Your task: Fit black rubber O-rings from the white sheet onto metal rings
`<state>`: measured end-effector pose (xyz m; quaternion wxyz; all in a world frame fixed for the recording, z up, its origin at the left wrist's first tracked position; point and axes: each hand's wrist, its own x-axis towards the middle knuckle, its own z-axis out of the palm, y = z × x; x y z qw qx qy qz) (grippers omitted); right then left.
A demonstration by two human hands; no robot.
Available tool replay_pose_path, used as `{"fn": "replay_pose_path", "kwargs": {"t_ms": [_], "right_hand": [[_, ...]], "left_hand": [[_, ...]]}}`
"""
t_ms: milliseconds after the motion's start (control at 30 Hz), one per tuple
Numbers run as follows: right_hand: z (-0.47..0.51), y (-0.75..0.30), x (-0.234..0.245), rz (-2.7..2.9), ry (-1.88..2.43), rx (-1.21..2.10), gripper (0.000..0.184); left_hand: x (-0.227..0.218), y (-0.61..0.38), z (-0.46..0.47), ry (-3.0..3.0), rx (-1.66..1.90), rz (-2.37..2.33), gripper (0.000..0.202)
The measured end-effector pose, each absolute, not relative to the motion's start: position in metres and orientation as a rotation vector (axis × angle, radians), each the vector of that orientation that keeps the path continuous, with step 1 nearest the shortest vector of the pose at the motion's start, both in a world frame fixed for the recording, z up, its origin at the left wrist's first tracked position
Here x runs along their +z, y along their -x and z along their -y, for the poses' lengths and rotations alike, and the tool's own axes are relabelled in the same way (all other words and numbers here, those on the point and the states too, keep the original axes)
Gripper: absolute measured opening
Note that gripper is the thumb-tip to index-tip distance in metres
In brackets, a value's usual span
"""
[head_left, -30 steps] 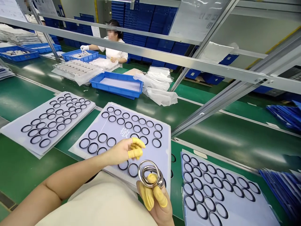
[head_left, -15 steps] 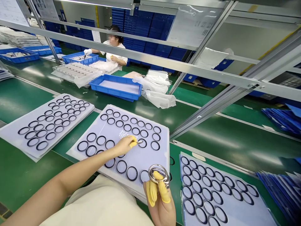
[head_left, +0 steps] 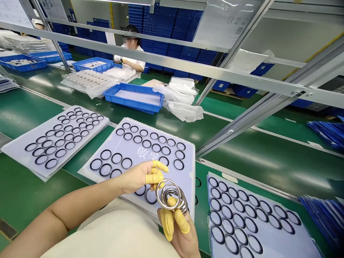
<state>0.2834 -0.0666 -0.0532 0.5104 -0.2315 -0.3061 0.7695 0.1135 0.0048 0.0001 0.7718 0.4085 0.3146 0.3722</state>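
Note:
My right hand point(head_left: 178, 225), with yellow finger cots, is closed round a bunch of shiny metal rings point(head_left: 183, 203) above the near right corner of the middle sheet. My left hand point(head_left: 147, 175), also in yellow finger cots, meets the bunch from the left. Its fingertips pinch the upper left edge of the front metal ring point(head_left: 168, 209); one finger stretches out above. Beneath both hands lies a white sheet point(head_left: 174, 179) on a stack, bearing rows of dark-edged rings point(head_left: 126, 163). My forearm and hands hide part of these rows.
More ring-covered sheets lie at the left point(head_left: 18, 147) and right point(head_left: 282, 247) on the green bench. A metal frame bar point(head_left: 188, 64) crosses ahead, with a slanting post point(head_left: 247, 118) at right. Beyond stand a blue tray point(head_left: 134, 105), white wrapping and a co-worker point(head_left: 131, 53).
My left hand has come back from a ring on the sheet toward the bunch in my right hand. That ring stays on the sheet. The co-worker's hands have come together.

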Motion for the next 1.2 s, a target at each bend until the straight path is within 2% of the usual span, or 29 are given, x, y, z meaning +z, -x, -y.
{"fn": "replay_pose_path", "kwargs": {"t_ms": [233,367,533,667,767,867,1033,1200], "right_hand": [[0.067,-0.283,-0.048,0.644,0.509,1.908,0.017],[0.068,-0.287,-0.054,0.554,0.497,1.901,0.016],[0.073,-0.296,-0.071,0.469,0.550,1.877,0.017],[0.074,-0.299,-0.071,0.424,0.565,1.845,0.026],[0.074,-0.300,-0.065,0.434,0.592,1.776,0.028],[0.073,-0.303,-0.061,0.426,0.669,1.683,0.020],[0.073,-0.304,-0.061,0.452,0.743,1.681,0.020],[0.078,-0.302,-0.062,0.553,0.579,1.779,0.023]], "left_hand": [[-0.004,-0.116,-0.004,-1.036,0.779,-0.749,0.040],[-0.045,-0.121,-0.037,-1.708,0.795,-1.212,0.020],[-0.105,-0.130,-0.083,-1.839,0.710,-1.382,0.012],[-0.122,-0.138,-0.094,-1.818,0.706,-1.345,0.013],[-0.114,-0.142,-0.088,-1.730,0.751,-1.263,0.011],[-0.089,-0.144,-0.069,-1.572,0.787,-1.147,0.008],[-0.035,-0.141,-0.032,-1.254,0.786,-0.901,0.029],[-0.001,-0.139,-0.013,-0.809,0.759,-0.692,0.041]]}}
